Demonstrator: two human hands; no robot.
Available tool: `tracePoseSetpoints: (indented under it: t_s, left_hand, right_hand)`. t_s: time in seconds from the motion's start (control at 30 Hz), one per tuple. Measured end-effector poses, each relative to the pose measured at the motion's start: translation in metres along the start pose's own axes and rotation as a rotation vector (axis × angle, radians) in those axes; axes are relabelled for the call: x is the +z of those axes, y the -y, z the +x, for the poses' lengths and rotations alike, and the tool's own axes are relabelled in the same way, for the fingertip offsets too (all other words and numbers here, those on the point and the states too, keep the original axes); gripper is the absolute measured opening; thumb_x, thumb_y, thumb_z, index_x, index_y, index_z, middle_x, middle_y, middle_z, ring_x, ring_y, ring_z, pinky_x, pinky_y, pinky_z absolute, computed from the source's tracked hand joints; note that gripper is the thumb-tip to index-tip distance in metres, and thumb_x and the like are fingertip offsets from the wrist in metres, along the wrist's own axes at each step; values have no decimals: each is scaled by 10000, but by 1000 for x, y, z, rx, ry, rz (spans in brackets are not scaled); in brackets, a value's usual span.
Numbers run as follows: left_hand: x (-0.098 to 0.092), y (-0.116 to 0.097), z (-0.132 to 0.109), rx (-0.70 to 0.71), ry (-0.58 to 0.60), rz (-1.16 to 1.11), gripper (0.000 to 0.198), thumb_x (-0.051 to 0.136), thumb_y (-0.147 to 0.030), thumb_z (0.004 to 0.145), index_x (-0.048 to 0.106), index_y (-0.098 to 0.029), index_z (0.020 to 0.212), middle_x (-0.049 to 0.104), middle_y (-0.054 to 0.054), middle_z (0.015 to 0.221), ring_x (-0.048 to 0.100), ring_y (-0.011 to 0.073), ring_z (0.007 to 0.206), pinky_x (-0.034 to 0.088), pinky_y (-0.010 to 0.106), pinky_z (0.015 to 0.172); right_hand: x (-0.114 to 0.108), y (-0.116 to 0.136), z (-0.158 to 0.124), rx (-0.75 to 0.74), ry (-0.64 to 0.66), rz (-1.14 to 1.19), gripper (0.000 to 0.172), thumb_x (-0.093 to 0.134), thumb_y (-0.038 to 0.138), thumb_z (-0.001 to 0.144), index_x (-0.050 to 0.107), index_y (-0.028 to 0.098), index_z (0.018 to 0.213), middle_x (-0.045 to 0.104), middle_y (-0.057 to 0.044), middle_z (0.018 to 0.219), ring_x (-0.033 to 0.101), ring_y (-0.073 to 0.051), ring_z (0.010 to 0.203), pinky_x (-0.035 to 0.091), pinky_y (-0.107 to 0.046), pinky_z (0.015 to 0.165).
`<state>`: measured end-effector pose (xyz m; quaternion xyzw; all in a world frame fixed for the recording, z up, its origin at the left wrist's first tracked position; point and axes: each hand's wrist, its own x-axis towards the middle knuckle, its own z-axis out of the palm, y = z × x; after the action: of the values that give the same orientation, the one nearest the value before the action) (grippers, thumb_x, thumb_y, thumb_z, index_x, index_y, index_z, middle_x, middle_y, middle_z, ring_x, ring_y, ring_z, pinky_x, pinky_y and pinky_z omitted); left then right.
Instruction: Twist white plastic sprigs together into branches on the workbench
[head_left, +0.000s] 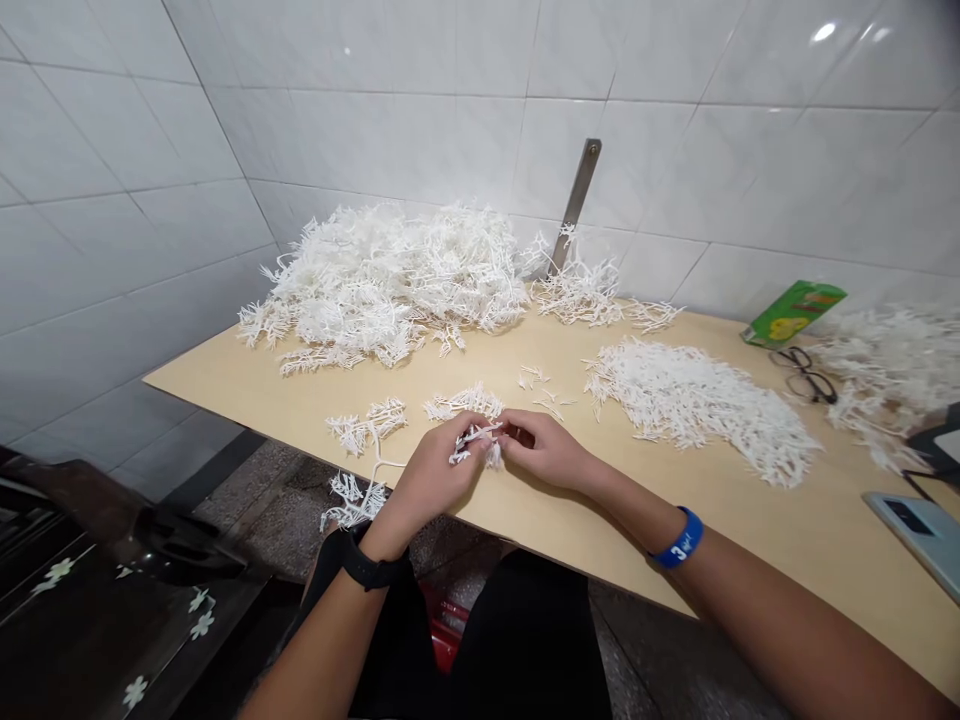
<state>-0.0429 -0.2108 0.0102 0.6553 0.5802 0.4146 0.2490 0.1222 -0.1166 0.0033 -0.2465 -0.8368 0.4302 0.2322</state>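
My left hand is closed on a white branched plastic sprig, its tips poking out past the fingers. Fingertips of my right hand pinch at the same sprig, close against the left thumb. From behind my left wrist a white stem forks into one cluster on the table and another hanging over the front edge. Just beyond my fingers lies another feathery white cluster; whether it joins the held sprig I cannot tell. Several small loose white bits are scattered behind my right hand.
A big heap of branched white sprigs fills the back left of the wooden table. Small white pieces form a pile on the right. Further right are a green box, eyeglasses and a phone. A metal bar leans against the wall.
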Motion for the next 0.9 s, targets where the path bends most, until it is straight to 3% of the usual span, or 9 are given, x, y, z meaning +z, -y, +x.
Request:
tracePoseSetpoints:
  t_s: [0.1, 0.23, 0.43, 0.6, 0.8, 0.9]
  left_hand:
    - [1, 3, 1, 30, -27, 52, 240, 462, -322, 915, 624, -184, 1026, 639, 89, 1047, 580, 221, 990, 439, 325, 877]
    - [1, 3, 2, 51, -15, 86, 228, 444, -321, 927, 621, -183, 889, 642, 72, 959, 583, 205, 929, 438, 309, 843]
    - [1, 1, 0, 20, -19, 47, 241, 449, -354, 929, 615, -182, 905, 666, 47, 901, 589, 189, 856, 430, 280, 778]
    - [1, 3, 1, 30, 8, 36, 258, 433, -347, 936, 621, -181, 879, 664, 49, 896, 591, 192, 860, 433, 287, 781]
    - [-3, 6, 3, 13, 58, -44, 247, 429, -338, 937, 608, -193, 847, 661, 73, 1143, 584, 220, 1063, 440, 358, 944]
    - [-5, 6, 3, 73, 87, -44, 247, 453, -364, 931, 569, -199, 788, 603, 81, 1298, 473, 250, 1273, 345, 425, 1086]
  right_hand:
    - [-2, 1, 1, 48, -11, 48, 76, 508, 218, 827, 539, 171, 775, 514, 30, 665, 437, -107, 632, 328, -229, 596]
    - [-3, 2, 1, 60, -5, 43, 97, 513, 233, 832, 559, 166, 780, 546, 16, 685, 458, -113, 652, 347, -233, 613]
    - [-3, 2, 1, 35, 27, 49, 243, 593, 393, 850, 635, 153, 850, 585, -2, 699, 465, -114, 643, 353, -228, 591]
    - [-4, 0, 0, -18, 56, -1, 196, 542, 309, 871, 611, 156, 769, 569, 2, 686, 466, -112, 646, 357, -228, 606]
    - [-7, -1, 1, -68, 135, -22, 146, 509, 233, 846, 572, 166, 733, 529, 16, 677, 443, -106, 633, 346, -235, 608]
    - [-9, -3, 2, -126, 141, 0, 116, 521, 209, 823, 540, 172, 715, 531, -1, 756, 446, -111, 672, 357, -246, 636]
